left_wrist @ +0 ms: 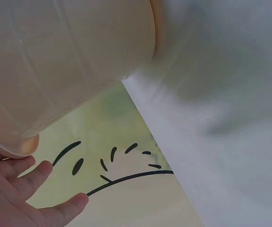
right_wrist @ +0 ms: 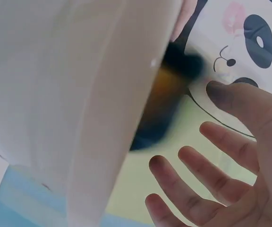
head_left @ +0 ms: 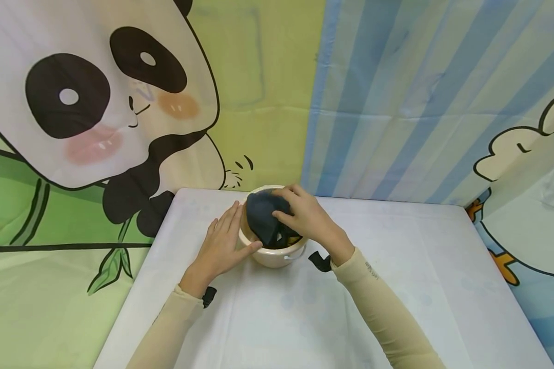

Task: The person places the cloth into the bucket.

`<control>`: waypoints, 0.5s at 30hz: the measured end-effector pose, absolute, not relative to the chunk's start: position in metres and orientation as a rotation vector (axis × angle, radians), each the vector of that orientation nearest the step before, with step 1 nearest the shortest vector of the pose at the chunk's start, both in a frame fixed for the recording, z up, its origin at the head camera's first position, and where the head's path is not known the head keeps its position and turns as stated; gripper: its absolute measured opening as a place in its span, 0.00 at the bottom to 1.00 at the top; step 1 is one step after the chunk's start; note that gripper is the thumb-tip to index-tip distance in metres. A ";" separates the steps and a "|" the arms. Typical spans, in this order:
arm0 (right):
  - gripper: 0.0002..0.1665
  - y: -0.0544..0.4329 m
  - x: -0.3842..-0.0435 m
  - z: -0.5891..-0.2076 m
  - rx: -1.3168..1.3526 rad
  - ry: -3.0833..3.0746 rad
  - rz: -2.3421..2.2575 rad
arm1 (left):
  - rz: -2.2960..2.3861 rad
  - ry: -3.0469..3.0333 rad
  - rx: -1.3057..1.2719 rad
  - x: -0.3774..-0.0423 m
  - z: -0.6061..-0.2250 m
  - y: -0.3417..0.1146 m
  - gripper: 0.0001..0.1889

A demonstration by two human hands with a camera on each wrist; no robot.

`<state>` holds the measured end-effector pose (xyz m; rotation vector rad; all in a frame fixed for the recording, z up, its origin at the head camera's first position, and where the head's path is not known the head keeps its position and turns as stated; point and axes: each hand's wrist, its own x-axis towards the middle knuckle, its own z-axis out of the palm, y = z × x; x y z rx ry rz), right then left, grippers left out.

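Observation:
A cream-white bucket (head_left: 270, 259) stands on the white table. Inside it lies a rounded dark blue item (head_left: 260, 215), its top sticking up past the rim; I cannot tell its kind. In the right wrist view its blurred side shows an orange-brown patch (right_wrist: 163, 90). My left hand (head_left: 219, 248) rests on the bucket's left rim with straight fingers, thumb apart. The left wrist view shows its fingertips (left_wrist: 25, 164) by the rim. Over the bucket's right side, my right hand (head_left: 307, 215) hovers at the dark item, fingers spread in the right wrist view.
The white table (head_left: 397, 307) meets a printed cloth backdrop (head_left: 268, 102) just behind the bucket. A thin handle (head_left: 295, 254) shows at the bucket's front right. Black straps (head_left: 320, 261) hang at both wrists, below beige sleeves (head_left: 378, 302).

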<state>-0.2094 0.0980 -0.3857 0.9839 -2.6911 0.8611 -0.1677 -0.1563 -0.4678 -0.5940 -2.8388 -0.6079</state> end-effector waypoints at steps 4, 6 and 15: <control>0.26 0.103 -0.207 -0.384 0.945 -2.703 0.878 | -0.612 -2.832 -0.595 -0.168 -0.467 -0.156 0.57; 0.25 0.105 -0.206 -0.383 0.922 -2.703 0.896 | -0.610 -2.834 -0.590 -0.167 -0.467 -0.156 0.57; 0.20 0.125 -0.199 -0.384 0.886 -2.600 0.958 | -0.617 -2.834 -0.589 -0.167 -0.464 -0.157 0.58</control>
